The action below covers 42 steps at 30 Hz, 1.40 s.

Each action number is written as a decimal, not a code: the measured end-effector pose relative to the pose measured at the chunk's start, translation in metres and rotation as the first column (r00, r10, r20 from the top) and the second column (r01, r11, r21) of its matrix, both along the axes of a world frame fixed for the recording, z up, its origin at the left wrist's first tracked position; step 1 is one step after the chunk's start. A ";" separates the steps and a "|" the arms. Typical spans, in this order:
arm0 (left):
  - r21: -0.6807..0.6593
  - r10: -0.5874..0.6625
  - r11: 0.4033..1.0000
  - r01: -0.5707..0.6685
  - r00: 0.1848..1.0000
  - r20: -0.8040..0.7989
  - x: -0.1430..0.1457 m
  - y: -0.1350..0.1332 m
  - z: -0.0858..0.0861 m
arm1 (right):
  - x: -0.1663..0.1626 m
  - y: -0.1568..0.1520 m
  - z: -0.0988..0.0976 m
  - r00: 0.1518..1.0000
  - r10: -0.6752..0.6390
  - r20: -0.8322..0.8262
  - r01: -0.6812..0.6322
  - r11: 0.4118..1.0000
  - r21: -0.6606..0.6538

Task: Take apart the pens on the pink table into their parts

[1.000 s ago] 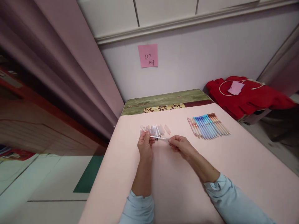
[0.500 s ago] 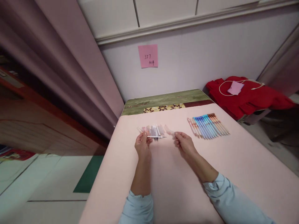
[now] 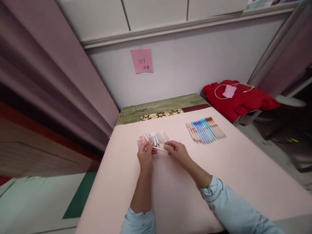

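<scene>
My left hand (image 3: pixel 145 154) pinches one end of a thin white pen refill (image 3: pixel 161 149), held just above the pink table top (image 3: pixel 175 191). My right hand (image 3: pixel 177 151) is closed on the refill's other end. Just beyond both hands lies a small heap of clear and pale pink pen parts (image 3: pixel 153 139). To the right, a neat row of several blue, pink and brown pens (image 3: pixel 206 130) lies side by side on the pink surface, well away from both hands.
The far end of the table shows a green patterned cover (image 3: pixel 161 109). A pink sticky note (image 3: pixel 141 60) hangs on the wall. A red cloth (image 3: pixel 240 99) with a white cord lies at the right. A curtain (image 3: pixel 48 81) hangs on the left.
My right hand moved away to the right with a clear piece, then came back to the refill's end. The camera has turned, so everything sits further left.
</scene>
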<state>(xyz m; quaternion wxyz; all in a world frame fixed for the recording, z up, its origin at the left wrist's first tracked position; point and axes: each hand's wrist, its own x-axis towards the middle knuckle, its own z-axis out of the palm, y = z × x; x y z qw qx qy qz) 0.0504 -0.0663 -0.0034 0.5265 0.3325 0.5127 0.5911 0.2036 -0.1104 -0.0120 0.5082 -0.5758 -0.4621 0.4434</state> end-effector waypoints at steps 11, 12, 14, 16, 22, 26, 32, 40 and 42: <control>0.046 0.052 0.998 -0.049 0.996 -0.071 -0.006 -0.001 0.000 | 0.006 -0.009 0.012 0.872 -0.083 0.482 0.007 0.987 0.158; 0.057 0.058 0.997 -0.053 0.993 -0.099 -0.008 -0.002 0.000 | 0.008 -0.009 0.012 0.861 -0.147 0.486 0.071 0.983 0.171; 0.066 0.041 0.997 -0.029 0.980 -0.194 -0.009 -0.004 -0.001 | 0.011 -0.007 0.011 0.849 -0.243 0.470 0.187 0.969 0.164; 0.056 -0.001 0.998 0.020 0.952 -0.307 -0.007 -0.006 -0.002 | 0.012 -0.004 0.007 0.854 -0.264 0.449 0.233 0.965 0.124; 0.048 -0.049 0.996 0.081 0.882 -0.469 0.003 -0.008 -0.005 | 0.005 0.008 -0.011 0.904 -0.186 0.386 0.138 0.979 0.149; 0.056 -0.055 0.994 0.096 0.865 -0.498 0.001 -0.007 -0.009 | 0.006 0.010 -0.014 0.872 -0.173 0.458 0.107 0.980 0.167; 0.171 0.011 0.979 0.109 0.812 -0.583 -0.001 -0.008 -0.015 | 0.001 0.011 -0.003 0.754 -0.090 0.651 0.086 0.996 0.037; 0.203 -0.011 0.950 0.239 0.673 -0.739 0.010 -0.048 -0.002 | 0.005 -0.007 0.010 0.763 -0.074 0.642 0.069 0.997 0.033; 0.167 -0.055 0.934 0.316 0.590 -0.806 0.018 -0.058 0.011 | 0.011 -0.019 0.021 0.747 -0.065 0.662 0.046 0.998 0.045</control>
